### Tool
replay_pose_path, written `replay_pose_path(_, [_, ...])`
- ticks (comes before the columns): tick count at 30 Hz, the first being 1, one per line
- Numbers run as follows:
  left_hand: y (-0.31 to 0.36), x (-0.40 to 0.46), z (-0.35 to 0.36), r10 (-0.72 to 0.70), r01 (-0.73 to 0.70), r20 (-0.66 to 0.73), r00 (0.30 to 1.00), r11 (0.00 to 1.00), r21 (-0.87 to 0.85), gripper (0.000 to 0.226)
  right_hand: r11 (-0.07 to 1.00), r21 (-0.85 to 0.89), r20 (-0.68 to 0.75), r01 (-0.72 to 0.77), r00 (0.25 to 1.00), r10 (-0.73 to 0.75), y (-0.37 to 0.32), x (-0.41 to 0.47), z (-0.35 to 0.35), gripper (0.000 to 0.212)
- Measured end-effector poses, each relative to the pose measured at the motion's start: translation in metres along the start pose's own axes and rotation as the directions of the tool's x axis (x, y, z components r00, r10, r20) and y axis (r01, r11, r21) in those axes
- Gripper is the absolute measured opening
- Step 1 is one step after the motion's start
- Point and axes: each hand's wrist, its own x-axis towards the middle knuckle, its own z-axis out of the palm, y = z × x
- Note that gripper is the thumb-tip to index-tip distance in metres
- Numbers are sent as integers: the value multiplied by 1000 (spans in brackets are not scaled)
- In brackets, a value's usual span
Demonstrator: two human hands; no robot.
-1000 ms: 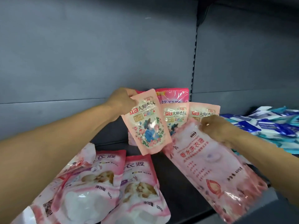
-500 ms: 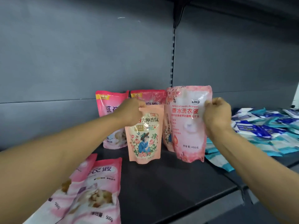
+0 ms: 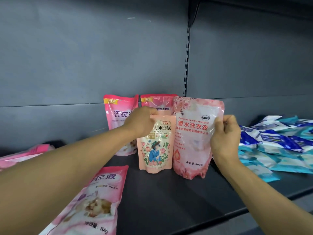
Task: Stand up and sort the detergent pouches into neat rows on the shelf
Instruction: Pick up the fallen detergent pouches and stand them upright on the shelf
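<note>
My left hand (image 3: 141, 122) grips the top left corner of a peach pouch (image 3: 156, 148) printed with a figure among roses; the pouch stands upright on the dark shelf (image 3: 169, 197). Right beside it, touching, a taller pale pink pouch (image 3: 193, 141) stands upright, pinched at its right edge by my right hand (image 3: 225, 134). Behind them two bright pink pouches, one on the left (image 3: 118, 111) and one to its right (image 3: 157, 102), lean upright against the grey back wall. A pink 500 g pouch (image 3: 100, 197) lies flat at the front left.
A heap of blue and white packets (image 3: 277, 141) covers the shelf's right part. More pink pouches (image 3: 25, 155) lie flat at the far left. A slotted metal upright (image 3: 186, 65) divides the back wall. The shelf's front edge runs diagonally at lower right.
Both pouches have come down from the air and now stand side by side on the shelf; my hands still hold them. The view has shifted slightly left.
</note>
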Motion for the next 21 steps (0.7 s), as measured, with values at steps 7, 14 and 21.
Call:
replay_pose_path(7, [1,-9,-6,-26,26,1,1000,1000,-9,18,995,16,228,-98,969,92,4,-7,-15,3])
replay_pose_path(14, [4,-16,-10,-8,13,-47,999,994,104,18,995,-67,365,-71,927,91,-7,-12,-21,48])
replay_pose_path(21, [1,-33,-24,14,4,-134,991,991,134,43,802,-393,351,450,879,-322,-27,-24,-25,84])
